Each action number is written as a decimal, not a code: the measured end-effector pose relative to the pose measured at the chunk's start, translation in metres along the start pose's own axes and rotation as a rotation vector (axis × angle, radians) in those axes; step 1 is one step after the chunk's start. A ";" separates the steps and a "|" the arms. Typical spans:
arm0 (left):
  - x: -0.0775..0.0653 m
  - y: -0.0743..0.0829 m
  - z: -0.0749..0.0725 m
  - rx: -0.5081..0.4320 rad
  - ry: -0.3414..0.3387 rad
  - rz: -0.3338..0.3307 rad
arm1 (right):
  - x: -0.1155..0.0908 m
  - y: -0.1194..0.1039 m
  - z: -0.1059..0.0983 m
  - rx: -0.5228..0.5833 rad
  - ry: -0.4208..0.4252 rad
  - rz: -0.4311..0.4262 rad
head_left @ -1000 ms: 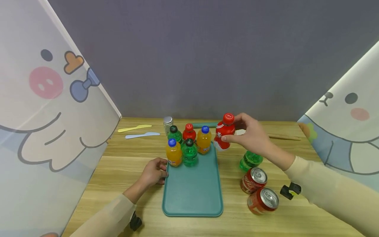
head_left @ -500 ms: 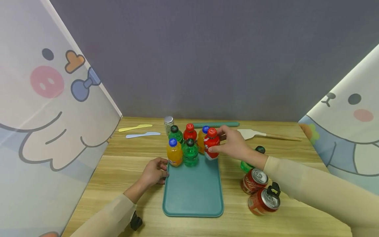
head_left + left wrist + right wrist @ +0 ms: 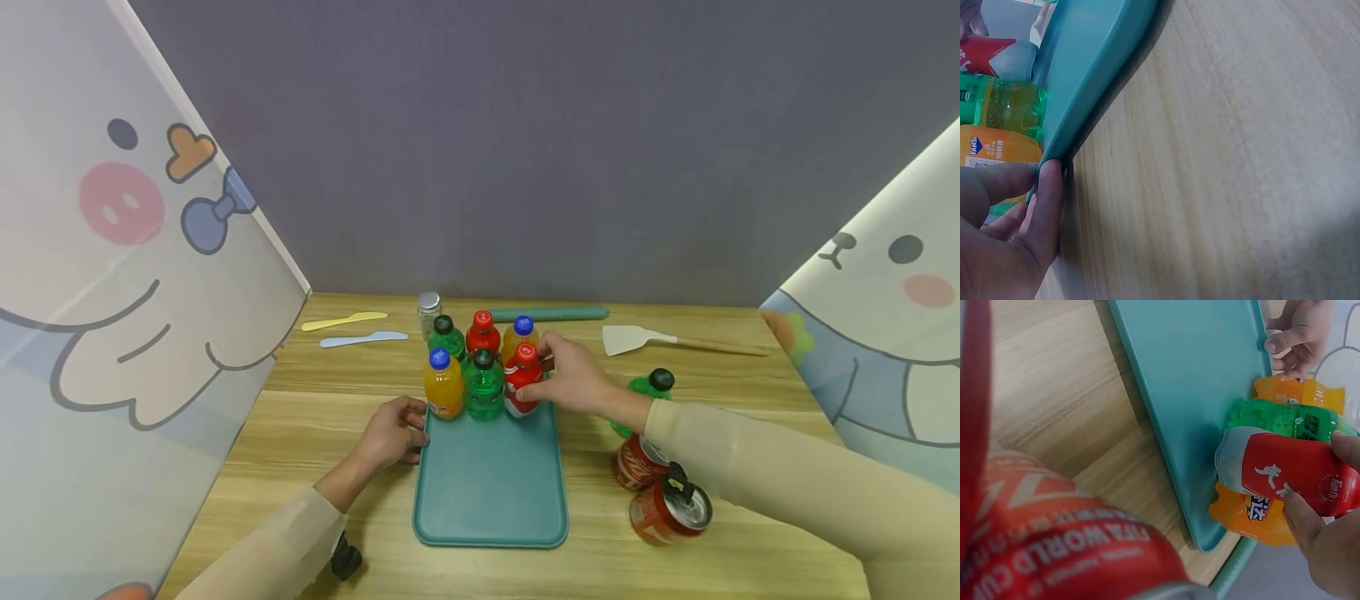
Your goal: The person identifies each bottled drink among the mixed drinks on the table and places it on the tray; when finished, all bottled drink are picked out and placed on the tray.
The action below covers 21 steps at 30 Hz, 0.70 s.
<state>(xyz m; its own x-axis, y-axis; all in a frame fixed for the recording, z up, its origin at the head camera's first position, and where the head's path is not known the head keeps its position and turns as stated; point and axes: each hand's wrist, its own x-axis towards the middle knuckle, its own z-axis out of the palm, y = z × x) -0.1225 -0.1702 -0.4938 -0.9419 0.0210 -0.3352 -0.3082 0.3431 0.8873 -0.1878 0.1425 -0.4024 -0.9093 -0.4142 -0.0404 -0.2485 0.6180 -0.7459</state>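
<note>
My right hand [image 3: 576, 377] grips a red soda bottle [image 3: 519, 392] with a red cap, fingers and thumb around its sides. The bottle is upright at the right of the front row on the teal tray [image 3: 491, 492]. Beside it stand a green bottle [image 3: 483, 397] and an orange soda bottle [image 3: 444, 392]. Behind them come a green bottle [image 3: 447, 340], a red bottle [image 3: 483, 337] and another orange bottle [image 3: 517, 340], partly hidden. At the tray's left edge, my left hand [image 3: 390, 435] pinches the rim [image 3: 1054, 147] between thumb and fingers.
Right of the tray are a green bottle [image 3: 649, 385] and two red cans [image 3: 660, 512], partly under the right sleeve. Behind lie a white spatula [image 3: 628, 338], a green rod [image 3: 558, 314], a glass shaker [image 3: 429, 310] and two plastic knives [image 3: 365, 338].
My right hand has brought the red bottle left and down, from beyond the tray's right edge to the front row beside the green bottle. My left hand has stayed at the rim.
</note>
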 end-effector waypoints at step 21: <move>0.000 0.000 0.000 -0.003 -0.005 0.003 | -0.003 0.007 0.004 0.032 -0.042 -0.017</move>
<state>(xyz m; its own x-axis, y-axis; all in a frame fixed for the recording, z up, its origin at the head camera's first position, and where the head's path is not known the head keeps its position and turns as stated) -0.1224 -0.1703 -0.4938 -0.9423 0.0266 -0.3338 -0.3055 0.3398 0.8895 -0.1859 0.1458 -0.4103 -0.8900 -0.4528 -0.0544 -0.2528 0.5891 -0.7675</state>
